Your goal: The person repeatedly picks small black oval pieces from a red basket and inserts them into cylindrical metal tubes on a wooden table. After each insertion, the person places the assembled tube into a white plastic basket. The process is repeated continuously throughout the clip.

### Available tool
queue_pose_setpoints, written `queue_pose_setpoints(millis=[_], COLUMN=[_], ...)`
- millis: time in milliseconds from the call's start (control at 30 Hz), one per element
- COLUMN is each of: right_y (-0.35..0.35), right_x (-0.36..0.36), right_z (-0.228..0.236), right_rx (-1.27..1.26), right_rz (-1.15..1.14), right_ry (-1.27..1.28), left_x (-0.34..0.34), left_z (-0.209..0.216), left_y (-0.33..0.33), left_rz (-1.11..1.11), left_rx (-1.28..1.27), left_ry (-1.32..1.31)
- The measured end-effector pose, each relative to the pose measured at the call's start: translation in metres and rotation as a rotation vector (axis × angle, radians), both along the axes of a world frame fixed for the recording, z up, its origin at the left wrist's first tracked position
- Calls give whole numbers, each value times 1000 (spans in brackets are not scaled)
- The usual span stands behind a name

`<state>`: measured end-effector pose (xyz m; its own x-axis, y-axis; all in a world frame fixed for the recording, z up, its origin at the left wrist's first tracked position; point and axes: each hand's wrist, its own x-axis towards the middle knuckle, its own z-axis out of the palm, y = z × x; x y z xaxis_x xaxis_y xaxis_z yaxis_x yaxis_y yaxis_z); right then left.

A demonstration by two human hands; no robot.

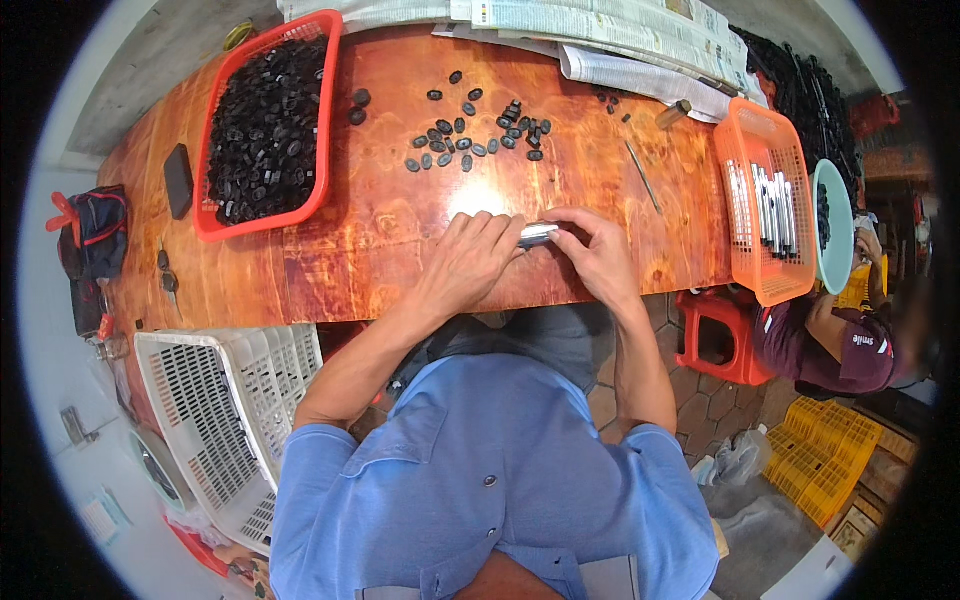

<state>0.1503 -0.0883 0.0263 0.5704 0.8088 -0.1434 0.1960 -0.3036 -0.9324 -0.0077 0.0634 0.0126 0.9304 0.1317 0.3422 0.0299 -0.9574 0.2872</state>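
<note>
Near the front edge of the wooden table, a shiny silver metal tube lies between my two hands. My left hand is wrapped over its left end, hiding most of that part. With thumb and fingers, my right hand pinches the other end; whether a small piece is also in those fingers cannot be seen. Beyond my hands, several small black oval plastic caps lie scattered on the table. A large red basket at the left is heaped with similar black caps.
An orange basket at the right holds several silver tubes, beside a pale green bowl. Newspapers cover the far edge. A thin metal rod lies right of centre. Another person sits at the right; a white crate stands lower left.
</note>
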Motion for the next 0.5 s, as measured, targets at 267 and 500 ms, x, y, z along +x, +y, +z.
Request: queue_pose_setpoints(millis=[267,500], right_y=[-3,-9], right_x=[-6,-11], right_z=[-7,-12], right_rx=[122,218], right_rz=[40,50], right_ry=[-331,-495], left_x=[-1,-3], left_z=[-9,-13], left_y=[-8,-12], left_rz=[49,70], left_rx=[-65,-12], left_ry=[-116,-127])
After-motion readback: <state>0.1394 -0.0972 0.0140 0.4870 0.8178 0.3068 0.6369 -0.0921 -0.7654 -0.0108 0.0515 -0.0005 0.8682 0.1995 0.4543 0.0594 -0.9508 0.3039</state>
